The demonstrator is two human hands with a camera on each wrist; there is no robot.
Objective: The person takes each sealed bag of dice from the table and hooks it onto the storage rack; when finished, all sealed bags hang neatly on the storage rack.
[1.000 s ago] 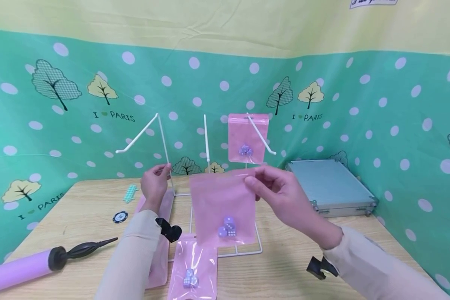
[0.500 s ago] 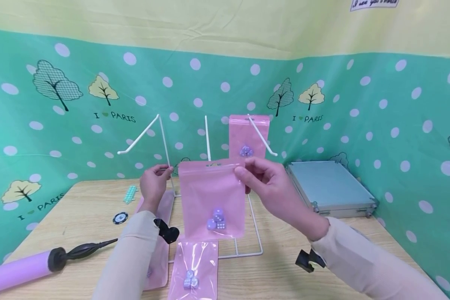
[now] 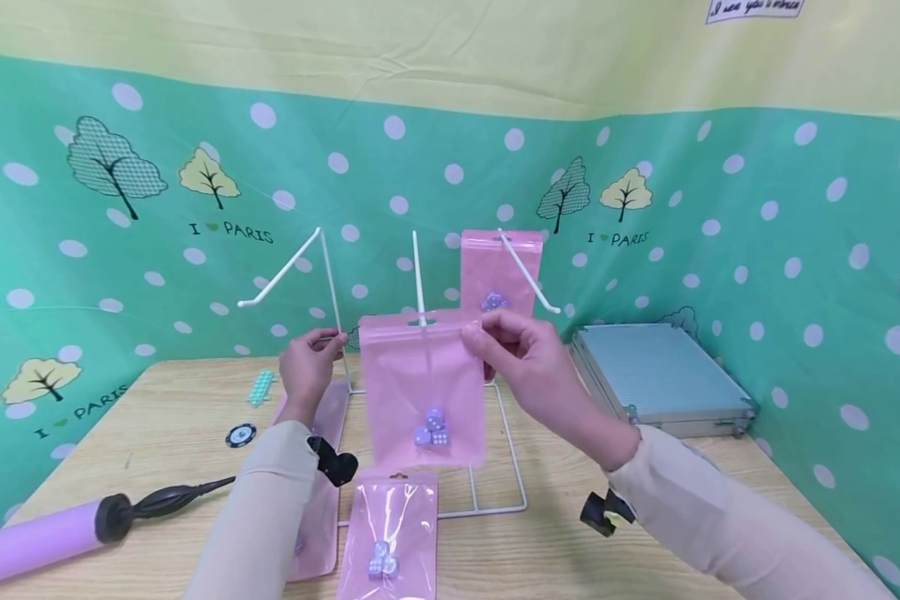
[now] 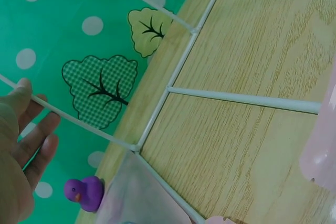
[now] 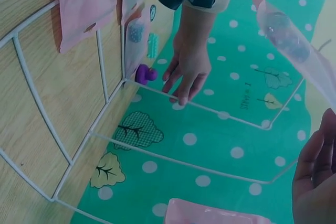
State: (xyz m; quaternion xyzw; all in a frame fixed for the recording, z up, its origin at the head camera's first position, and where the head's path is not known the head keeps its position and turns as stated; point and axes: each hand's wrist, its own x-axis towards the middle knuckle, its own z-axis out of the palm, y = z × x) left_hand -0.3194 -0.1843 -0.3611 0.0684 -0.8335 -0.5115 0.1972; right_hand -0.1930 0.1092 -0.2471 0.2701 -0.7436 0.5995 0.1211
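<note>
Nearest the front edge of the table (image 3: 157, 433) a pink pouch of dice (image 3: 387, 537) lay flat, another pink pouch (image 3: 322, 483) lying beside it under the left sleeve; at the front left corner rested a purple air pump (image 3: 41, 533). Further in, the right hand (image 3: 528, 362) pinched the top right corner of the held pouch (image 3: 423, 387) between thumb and fingertips; a second before, that pouch had hung lower and further right, clear of the wire, and it had since risen and slid left until its hang hole sat at the tip of the middle hook (image 3: 417, 279) of the white wire rack (image 3: 495, 467); by my judgement it was on the point of being threaded on, not yet hung. The left hand (image 3: 309, 362) kept steadying the rack's left upright, fingers loosely spread against the wire in the left wrist view (image 4: 23, 145). Beyond, a hung pouch (image 3: 501, 271) dangled from the right hook; a metal case (image 3: 656, 375) sat at the back right corner.
</note>
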